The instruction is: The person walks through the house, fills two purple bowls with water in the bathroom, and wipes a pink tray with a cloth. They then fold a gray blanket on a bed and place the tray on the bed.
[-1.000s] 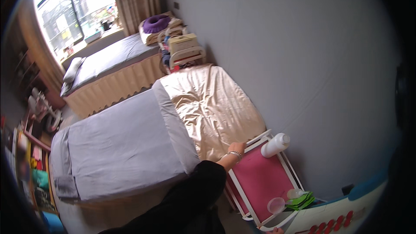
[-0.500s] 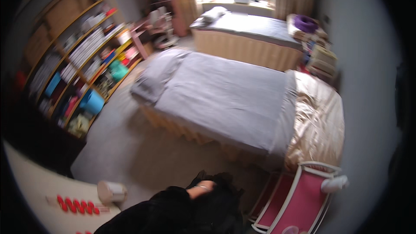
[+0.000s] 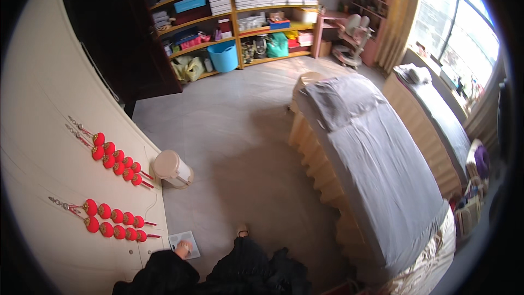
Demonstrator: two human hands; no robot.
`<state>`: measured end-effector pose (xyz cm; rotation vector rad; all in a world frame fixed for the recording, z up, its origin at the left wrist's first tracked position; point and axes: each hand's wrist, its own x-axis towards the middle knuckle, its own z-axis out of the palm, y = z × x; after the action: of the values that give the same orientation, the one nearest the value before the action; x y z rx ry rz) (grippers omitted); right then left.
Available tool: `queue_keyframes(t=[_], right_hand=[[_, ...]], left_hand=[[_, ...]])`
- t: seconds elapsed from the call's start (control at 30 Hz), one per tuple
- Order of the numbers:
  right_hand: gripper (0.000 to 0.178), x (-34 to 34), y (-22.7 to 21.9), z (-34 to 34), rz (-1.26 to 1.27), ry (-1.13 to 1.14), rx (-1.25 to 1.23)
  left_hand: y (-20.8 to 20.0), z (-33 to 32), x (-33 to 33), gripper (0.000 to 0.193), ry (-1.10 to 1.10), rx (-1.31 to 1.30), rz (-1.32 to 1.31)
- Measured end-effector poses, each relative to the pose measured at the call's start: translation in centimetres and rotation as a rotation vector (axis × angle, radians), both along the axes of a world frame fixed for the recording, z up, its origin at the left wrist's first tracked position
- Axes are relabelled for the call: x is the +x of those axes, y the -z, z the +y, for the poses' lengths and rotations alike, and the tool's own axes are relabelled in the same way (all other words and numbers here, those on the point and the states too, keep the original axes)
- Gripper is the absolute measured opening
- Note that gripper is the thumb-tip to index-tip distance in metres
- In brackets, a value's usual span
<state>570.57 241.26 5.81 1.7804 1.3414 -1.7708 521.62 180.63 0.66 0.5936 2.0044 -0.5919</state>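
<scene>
My left hand [image 3: 184, 249] hangs low at the end of a black sleeve [image 3: 170, 271]. Its fingers are too small and blurred to make out. In the picture it overlaps a flat pale square [image 3: 191, 243] on the floor, like a bathroom scale; whether they touch I cannot tell. Ahead of my black clothing [image 3: 240, 265] a sandalled foot [image 3: 243, 231] shows. No part of my right hand is visible. Beyond my left hand, a beige lidded bin [image 3: 173, 169] stands against the wall.
Strings of red lantern ornaments [image 3: 118, 162] hang on the left wall [image 3: 33, 147]. A dark door [image 3: 123, 38] stands beside full shelves [image 3: 232, 22] at the back. To the right are a grey-covered bed [image 3: 376, 158] with a beige skirt and a second bed [image 3: 436, 114] under the window.
My view has swung left, bringing the door, shelves and lantern wall into fuller sight. The pink-shelved trolley has left view. My left hand has moved from before my clothing toward the left wall.
</scene>
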Motion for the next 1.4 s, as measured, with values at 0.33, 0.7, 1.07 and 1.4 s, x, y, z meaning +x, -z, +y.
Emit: queue_keyframes(t=[0.33,0.7,1.07,1.4], right_hand=[[0.029,-47.3,3.2,-6.1,0.098,-0.906,0.261],[0.018,-75.2,-0.8,-8.6,-0.201,-0.785,-0.125],[0.014,-105.8,5.5,-7.9,-0.327,-1.491,-0.009],[0.021,-146.8,6.9,-33.3,0.335,-1.449,0.795]], left_hand=[[-0.4,-3.6,-5.9,0.021,-0.646,0.244,0.058],[-5.0,-1.6,-28.8,0.014,-1.717,1.113,1.112],[2.2,-8.7,-24.7,0.035,-0.996,0.472,0.140],[1.0,-12.1,-44.5,0.022,-1.174,0.511,-0.057]])
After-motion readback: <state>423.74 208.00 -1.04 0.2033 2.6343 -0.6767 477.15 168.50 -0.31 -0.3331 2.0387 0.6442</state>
